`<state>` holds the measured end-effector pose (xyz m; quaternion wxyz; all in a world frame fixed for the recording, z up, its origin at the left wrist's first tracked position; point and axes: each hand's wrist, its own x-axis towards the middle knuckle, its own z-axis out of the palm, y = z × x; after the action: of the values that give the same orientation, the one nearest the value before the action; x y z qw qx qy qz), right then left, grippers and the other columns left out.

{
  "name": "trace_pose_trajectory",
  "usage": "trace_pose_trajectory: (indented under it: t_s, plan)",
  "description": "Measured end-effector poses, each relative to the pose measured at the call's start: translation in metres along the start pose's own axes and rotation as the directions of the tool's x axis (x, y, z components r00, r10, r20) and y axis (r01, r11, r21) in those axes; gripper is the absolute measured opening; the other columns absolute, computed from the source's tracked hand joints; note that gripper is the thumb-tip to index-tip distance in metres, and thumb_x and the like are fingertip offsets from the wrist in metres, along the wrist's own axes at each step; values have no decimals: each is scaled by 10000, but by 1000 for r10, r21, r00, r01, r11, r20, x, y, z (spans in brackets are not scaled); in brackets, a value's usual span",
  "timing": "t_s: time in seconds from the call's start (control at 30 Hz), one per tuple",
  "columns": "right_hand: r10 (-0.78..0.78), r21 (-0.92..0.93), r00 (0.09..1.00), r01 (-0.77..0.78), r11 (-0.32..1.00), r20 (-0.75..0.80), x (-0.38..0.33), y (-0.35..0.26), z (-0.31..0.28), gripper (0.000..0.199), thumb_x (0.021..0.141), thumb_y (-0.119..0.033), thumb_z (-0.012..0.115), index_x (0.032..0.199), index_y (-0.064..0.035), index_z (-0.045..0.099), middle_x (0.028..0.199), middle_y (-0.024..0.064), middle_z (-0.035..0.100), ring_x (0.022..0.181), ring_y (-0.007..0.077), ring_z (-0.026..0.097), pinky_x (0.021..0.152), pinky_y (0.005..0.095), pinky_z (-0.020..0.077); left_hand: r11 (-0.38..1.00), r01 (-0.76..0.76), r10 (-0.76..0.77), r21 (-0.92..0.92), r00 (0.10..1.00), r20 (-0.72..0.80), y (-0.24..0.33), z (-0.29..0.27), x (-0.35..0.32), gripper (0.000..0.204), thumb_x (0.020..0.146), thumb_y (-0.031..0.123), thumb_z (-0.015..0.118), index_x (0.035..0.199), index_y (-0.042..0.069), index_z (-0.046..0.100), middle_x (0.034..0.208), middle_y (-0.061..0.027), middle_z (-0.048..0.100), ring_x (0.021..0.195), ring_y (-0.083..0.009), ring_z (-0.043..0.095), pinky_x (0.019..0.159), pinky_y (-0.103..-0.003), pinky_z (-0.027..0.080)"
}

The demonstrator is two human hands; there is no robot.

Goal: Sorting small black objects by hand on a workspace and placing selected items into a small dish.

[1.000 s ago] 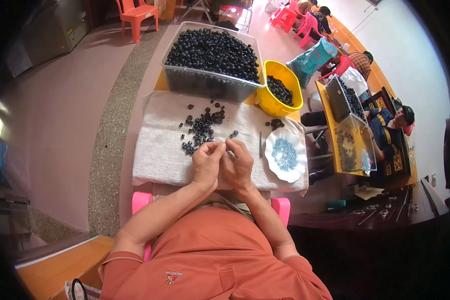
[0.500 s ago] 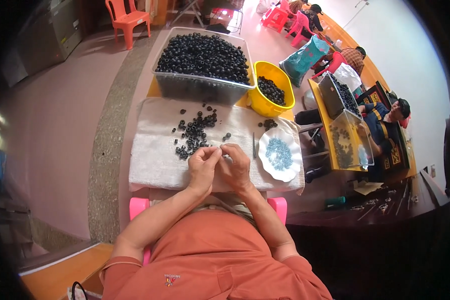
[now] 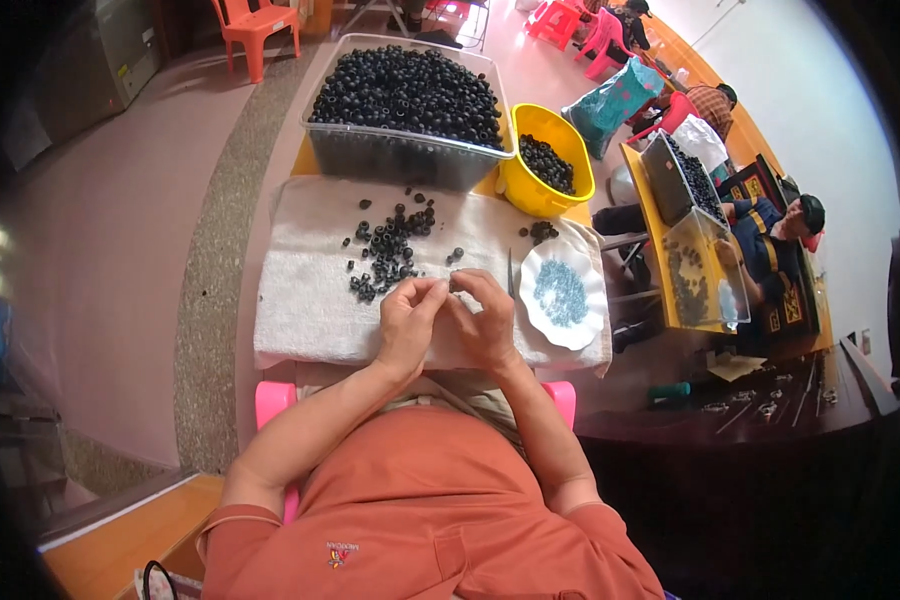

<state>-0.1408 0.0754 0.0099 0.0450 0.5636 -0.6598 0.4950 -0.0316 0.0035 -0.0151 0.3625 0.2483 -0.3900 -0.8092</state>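
Observation:
Fingertips together, my left hand and my right hand meet over the near edge of a white cloth. Each is closed in a pinch; whatever is between the fingers is too small and covered to name. A loose heap of small black round pieces, some showing a hole, lies just beyond my left hand. A pair of the same pieces sits beyond my fingertips. Right of my right hand is a white scalloped dish of tiny pale blue bits, with a slim dark tool beside it.
Behind the cloth stand a clear plastic bin and a yellow tub, both holding black pieces. A small black cluster lies near the dish. At right, a co-worker sits at another table. An orange chair stands far left.
The whole view has shifted slightly, with the bin and tub now higher in the picture. My right hand's fingers have lifted and arched a little; both hands stay together.

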Motion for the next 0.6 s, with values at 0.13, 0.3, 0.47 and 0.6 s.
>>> trace_pose_trajectory:
  t_s: [0.13,0.3,0.47,0.6]
  plan:
    - [41,12,999,-42,999,32,9,-6,-11,294,762,7,750,1034,21,639,958,165,670,828,246,682,721,306,538,998,32,-31,-60,999,25,13,6,-6,160,943,182,648,954,23,652,865,-23,653,783,-89,592,725,-233,496]
    - [35,-186,997,-21,982,69,59,30,-52,230,811,-23,720,1033,-20,663,824,122,668,695,193,657,644,292,529,996,77,-78,55,997,20,9,-1,-7,175,957,212,638,984,39,639,854,-24,644,760,-100,608,708,-244,505]
    - [-34,-539,984,-65,840,-173,133,63,-98,343,828,-55,709,1165,-27,652,848,132,705,697,232,699,624,312,550,992,87,-90,96,996,28,10,3,-6,173,951,203,644,989,35,643,849,-29,640,760,-107,612,680,-233,494]
    - [-66,-482,995,24,876,-71,118,66,-77,298,823,-41,705,1118,-51,668,895,119,703,734,246,693,668,321,548,994,67,-70,81,997,27,11,1,-5,153,951,176,636,991,29,643,857,-32,641,763,-105,610,687,-236,497]
